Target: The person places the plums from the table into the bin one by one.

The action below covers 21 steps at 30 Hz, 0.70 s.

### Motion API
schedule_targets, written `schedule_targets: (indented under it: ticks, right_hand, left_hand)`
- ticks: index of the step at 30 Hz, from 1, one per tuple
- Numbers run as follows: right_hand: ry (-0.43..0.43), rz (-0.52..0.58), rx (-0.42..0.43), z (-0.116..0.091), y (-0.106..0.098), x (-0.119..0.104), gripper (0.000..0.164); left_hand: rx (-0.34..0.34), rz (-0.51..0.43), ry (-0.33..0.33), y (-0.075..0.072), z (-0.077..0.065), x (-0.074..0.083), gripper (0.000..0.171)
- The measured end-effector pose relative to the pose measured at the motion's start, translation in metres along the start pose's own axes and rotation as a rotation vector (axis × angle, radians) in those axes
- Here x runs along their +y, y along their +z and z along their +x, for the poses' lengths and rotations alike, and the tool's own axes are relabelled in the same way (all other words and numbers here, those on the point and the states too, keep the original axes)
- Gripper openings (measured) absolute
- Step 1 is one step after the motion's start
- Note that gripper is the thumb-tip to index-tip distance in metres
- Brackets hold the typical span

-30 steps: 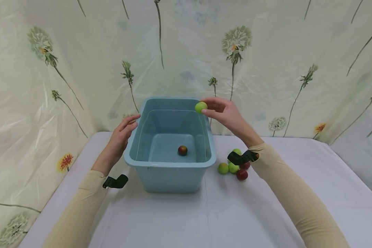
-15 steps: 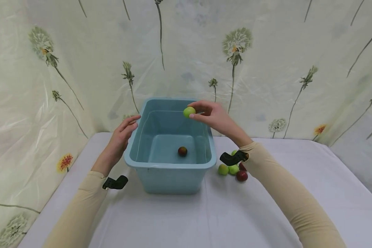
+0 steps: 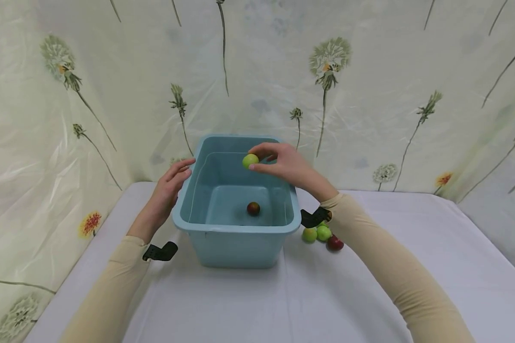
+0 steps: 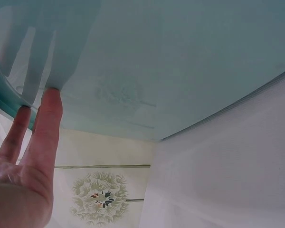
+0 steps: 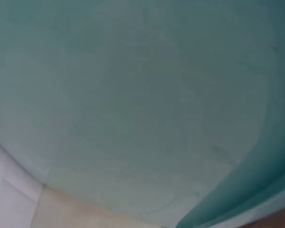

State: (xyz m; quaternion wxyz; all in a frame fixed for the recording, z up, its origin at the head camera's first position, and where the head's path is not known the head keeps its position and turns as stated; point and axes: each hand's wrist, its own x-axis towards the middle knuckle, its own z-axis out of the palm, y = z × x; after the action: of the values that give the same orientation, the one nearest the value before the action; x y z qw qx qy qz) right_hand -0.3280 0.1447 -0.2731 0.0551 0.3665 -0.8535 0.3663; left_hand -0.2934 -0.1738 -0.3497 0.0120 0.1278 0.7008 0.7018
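Note:
Over the inside of a light blue plastic tub (image 3: 240, 247), my right hand (image 3: 283, 164) pinches a green plum (image 3: 250, 161) between thumb and fingers. A dark red plum (image 3: 253, 208) lies on the tub's floor. My left hand (image 3: 167, 190) is at the tub's left side with fingers extended. In the left wrist view, the left fingertips (image 4: 52, 95) meet the outer wall just under the rim. The right wrist view is mostly filled by the tub's outer wall (image 5: 133, 104), and the held plum is out of sight there.
Several green plums (image 3: 324, 233) and a red plum (image 3: 335, 243) lie on the white-covered table (image 3: 223, 305) right of the tub, partly behind the right sleeve. A flower-patterned sheet (image 3: 257, 62) hangs close behind the tub. Each wrist wears a black camera strap (image 3: 160, 251).
My right hand has carried the green plum leftward and slightly lower, from the tub's right rim to over its inside. The left hand has stayed in place.

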Motion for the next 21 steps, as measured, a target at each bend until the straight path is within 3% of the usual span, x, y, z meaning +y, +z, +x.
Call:
schedule_targets:
  ticks: [9,21]
  right_hand:
    - [0.038,-0.041,-0.044,0.002,0.009,0.002,0.034]
    - [0.027,-0.064,-0.072,0.002,0.012,0.002,0.037]
  left_hand:
    - [0.003,0.009,-0.002,0.0,0.0,0.0,0.051]
    - [0.008,0.007,0.001,0.0,0.0,0.0,0.051]
